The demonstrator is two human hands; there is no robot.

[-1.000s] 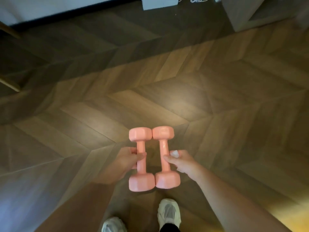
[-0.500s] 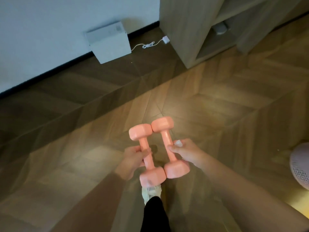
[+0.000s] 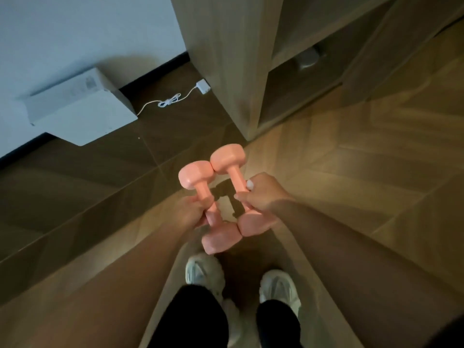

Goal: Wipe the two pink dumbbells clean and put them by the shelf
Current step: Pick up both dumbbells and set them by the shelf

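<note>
Pink dumbbells (image 3: 197,175) hang side by side above the wooden floor (image 3: 351,172), heads touching, long axes pointing ahead toward the shelf (image 3: 226,71) just beyond. Left hand (image 3: 193,212) grips one handle, right hand (image 3: 263,194) the other, nearer the shelf.

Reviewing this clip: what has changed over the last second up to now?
The person has walked toward the shelf, at the picture's top edge a second ago and now just ahead, the white box and cable to its left. Unchanged: left hand grips the left pink dumbbell, right hand the right pink dumbbell, by the handles, side by side above the floor.
</note>
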